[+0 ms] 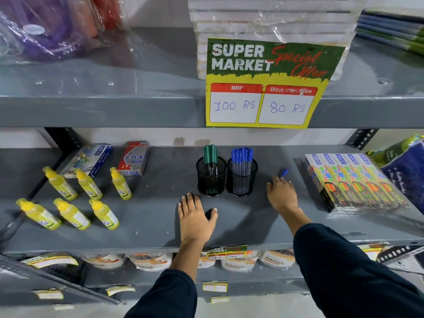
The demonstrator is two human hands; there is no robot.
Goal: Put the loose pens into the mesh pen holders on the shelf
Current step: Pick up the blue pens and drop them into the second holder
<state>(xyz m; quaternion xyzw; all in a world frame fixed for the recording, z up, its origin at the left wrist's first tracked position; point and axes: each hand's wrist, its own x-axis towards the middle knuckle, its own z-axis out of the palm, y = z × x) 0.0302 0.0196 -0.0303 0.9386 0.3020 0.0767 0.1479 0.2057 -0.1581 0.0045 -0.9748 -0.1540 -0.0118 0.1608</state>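
One blue pen point(284, 173) sticks out past the right hand point(281, 193), just beside the right mesh holder point(242, 180). The pen looks blurry, and only its blue cap end shows. The fingers curl around it, but the grip itself is hidden. Two round black holders made of wire mesh stand side by side on the gray metal shelf point(149, 216). The right one is full of clear pens with blue caps point(242, 155). The left mesh holder point(211, 179) has a few dark pens with green caps point(210, 153). The left hand point(195, 219) lies flat and spread on the shelf, in front of the left holder.

Six yellow bottles point(68, 198) stand to the left. Shiny wrapped boxes point(353, 182) lie to the right.
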